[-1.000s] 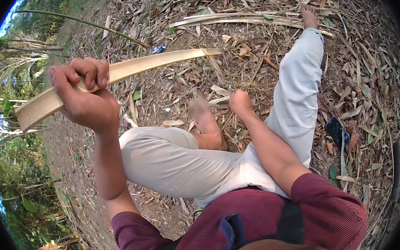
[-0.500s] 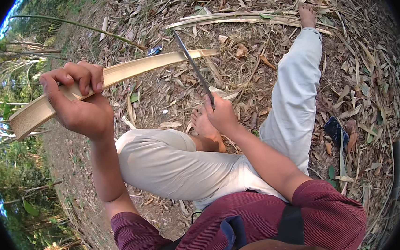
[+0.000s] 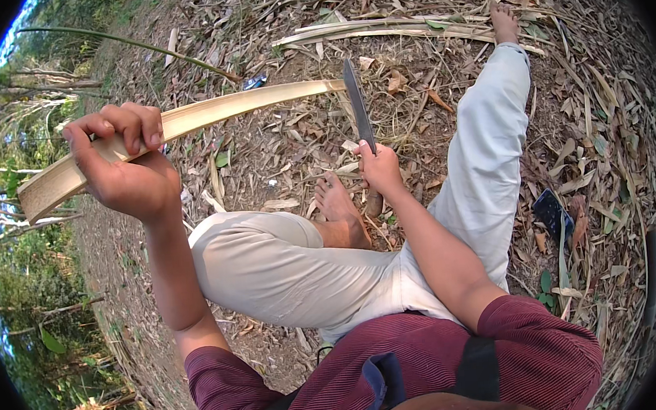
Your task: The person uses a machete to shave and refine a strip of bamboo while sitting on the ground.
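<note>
My left hand [image 3: 126,163], raised at the left, is closed around a long pale strip of split bamboo [image 3: 231,105]. The strip's wide end sticks out past my thumb, and its narrow end reaches right toward the middle of the view. In my right hand [image 3: 381,168] is a machete [image 3: 359,106] with a long dark blade, fingers wrapped round its handle. The blade points away from me, and its upper part lies at the strip's far tip. Whether the edge touches the strip there I cannot tell.
Several pale split strips [image 3: 399,28] lie on the leaf-strewn ground ahead, near my right foot [image 3: 504,23]. My left foot [image 3: 340,208] is below the blade. A dark phone-like object [image 3: 552,214] lies at the right. A green stem [image 3: 130,42] slants across the upper left.
The machete has moved right along the strip to its far tip, its blade turning more upright. My right hand shifted slightly right; my left hand and the strip barely moved.
</note>
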The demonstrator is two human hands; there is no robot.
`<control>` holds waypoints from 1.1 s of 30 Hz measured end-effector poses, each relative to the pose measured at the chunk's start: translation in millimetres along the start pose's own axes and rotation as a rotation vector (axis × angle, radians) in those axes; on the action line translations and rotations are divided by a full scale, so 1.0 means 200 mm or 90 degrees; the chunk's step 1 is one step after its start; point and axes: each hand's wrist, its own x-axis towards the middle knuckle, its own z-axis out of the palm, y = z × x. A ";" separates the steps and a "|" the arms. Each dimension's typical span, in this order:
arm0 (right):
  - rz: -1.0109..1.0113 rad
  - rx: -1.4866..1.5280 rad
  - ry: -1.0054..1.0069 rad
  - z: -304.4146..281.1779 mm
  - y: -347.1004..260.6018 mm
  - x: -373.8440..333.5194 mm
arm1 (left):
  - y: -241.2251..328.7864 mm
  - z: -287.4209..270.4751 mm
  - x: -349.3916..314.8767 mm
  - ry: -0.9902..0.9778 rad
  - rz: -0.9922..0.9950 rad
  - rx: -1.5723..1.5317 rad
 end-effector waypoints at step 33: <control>0.325 0.484 -0.173 -0.01 -0.06 -0.01 | 0.02 0.06 0.03 0.042 0.029 0.030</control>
